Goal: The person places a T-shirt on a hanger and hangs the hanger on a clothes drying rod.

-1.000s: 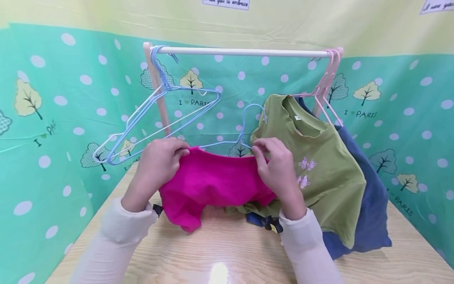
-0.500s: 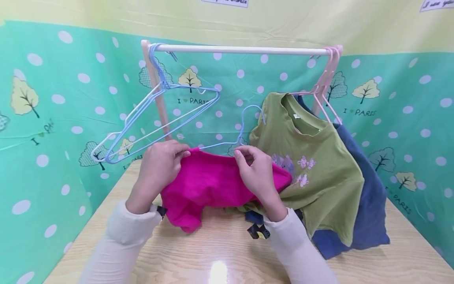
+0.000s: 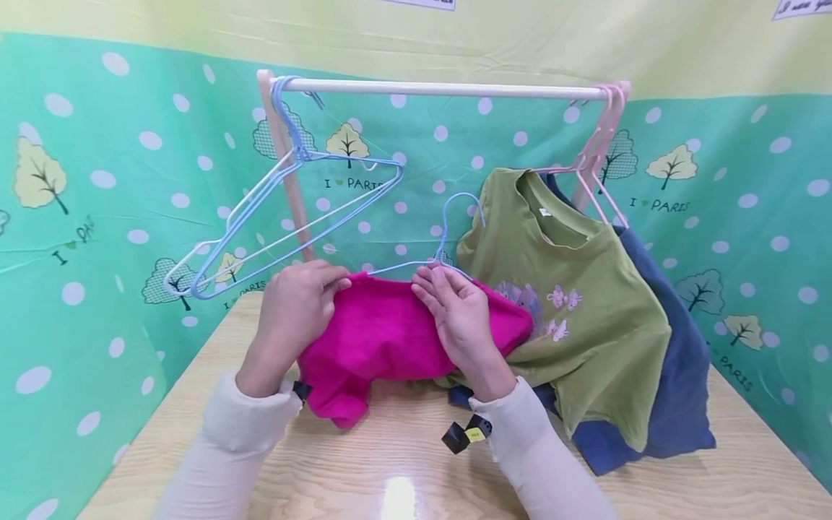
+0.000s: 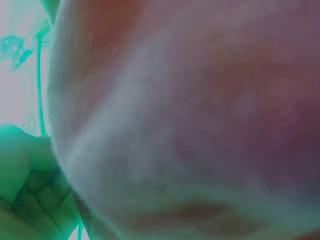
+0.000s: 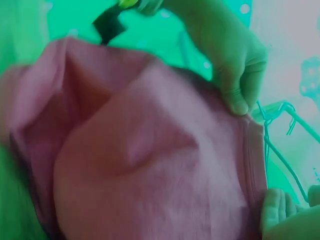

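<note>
A bright pink garment (image 3: pixel 390 325) hangs bunched between my hands, its finished upper edge facing the rack; its exact kind is unclear. My left hand (image 3: pixel 292 310) pinches that edge at the left end, also seen in the right wrist view. A thin blue hanger (image 3: pixel 444 224) rises behind the edge, hook up, its lower part hidden by the fabric. My right hand (image 3: pixel 458 310) has its fingertips at the base of the hook and holds the hanger there, against the garment's edge. Blurred pink fabric (image 4: pixel 190 110) fills most of the left wrist view.
Behind stands a small rack with a white rail (image 3: pixel 448 89). Blue and white hangers (image 3: pixel 299 155) hang bare at its left end. At the right end, a green shirt (image 3: pixel 585 310) and a dark blue garment (image 3: pixel 682 361) hang on pink hangers (image 3: pixel 585 170). A wooden table (image 3: pixel 364 477) lies below.
My right hand has slid left along the garment's edge, from its right end to the hanger's hook base. The right part of the garment now hangs free of it. My left hand keeps its hold.
</note>
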`<state>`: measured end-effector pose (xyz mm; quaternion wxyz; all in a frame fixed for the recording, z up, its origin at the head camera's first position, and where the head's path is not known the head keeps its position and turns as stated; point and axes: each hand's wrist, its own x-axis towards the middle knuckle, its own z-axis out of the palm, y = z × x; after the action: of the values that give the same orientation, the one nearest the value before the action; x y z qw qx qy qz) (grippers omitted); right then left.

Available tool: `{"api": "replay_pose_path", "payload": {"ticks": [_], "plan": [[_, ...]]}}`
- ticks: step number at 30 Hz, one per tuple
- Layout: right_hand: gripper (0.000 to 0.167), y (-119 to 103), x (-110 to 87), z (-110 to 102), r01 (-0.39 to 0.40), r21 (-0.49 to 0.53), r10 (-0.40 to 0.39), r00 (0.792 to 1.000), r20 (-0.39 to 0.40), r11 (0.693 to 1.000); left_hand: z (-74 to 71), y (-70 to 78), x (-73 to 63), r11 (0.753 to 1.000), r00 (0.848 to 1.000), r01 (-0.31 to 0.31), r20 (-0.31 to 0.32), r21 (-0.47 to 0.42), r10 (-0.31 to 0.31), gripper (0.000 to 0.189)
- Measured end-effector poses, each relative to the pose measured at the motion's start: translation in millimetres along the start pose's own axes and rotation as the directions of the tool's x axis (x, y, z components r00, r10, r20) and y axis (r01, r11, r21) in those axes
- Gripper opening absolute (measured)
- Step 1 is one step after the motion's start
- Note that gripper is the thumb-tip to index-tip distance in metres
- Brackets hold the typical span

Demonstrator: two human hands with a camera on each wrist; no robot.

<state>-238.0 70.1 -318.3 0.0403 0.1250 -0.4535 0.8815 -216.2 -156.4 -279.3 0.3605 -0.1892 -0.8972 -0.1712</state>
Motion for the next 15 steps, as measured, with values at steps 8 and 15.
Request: {"api": "replay_pose_path", "payload": {"ticks": [8, 15], "plan": [[0.02, 1.5, 2.8, 2.6, -0.15, 0.384, 0.168, 0.986, -0.014, 0.911, -1.7, -2.3, -5.3, 0.999, 1.0, 0.016, 0.018, -0.038, -0.016, 0.014], [0.019, 1.9, 2.6, 3.5, -0.161, 0.471, 0.198, 0.98, -0.029, 0.867, -2.4, -3.9, -5.4, 0.997, 0.998, 0.018, 0.057, -0.08, -0.013, 0.012]]}}
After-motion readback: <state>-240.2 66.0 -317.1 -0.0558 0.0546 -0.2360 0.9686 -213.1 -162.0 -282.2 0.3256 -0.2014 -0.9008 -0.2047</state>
